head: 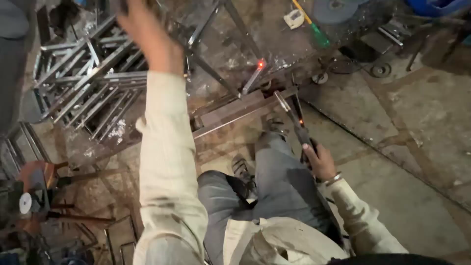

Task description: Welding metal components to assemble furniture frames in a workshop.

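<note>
I look down at my knees in grey trousers, squatting on a workshop floor. My right hand (319,159) grips the dark handle of a welding electrode holder (298,125), whose tip points toward a flat steel bar (235,112) on the floor. A short rod end glows red-hot (260,64) on the metal frame (216,73) just beyond the bar. My left hand (147,32) is raised high near the top edge, blurred, over the upper tubes of that frame. Whether its fingers hold a tube is hidden.
A stack of welded steel frames (83,83) lies at the upper left. An orange cut-off machine (32,189) stands at the lower left. Discs, small wheels (380,69) and a green-handled tool (316,32) lie at the top right. A blue tub (436,6) sits in the corner.
</note>
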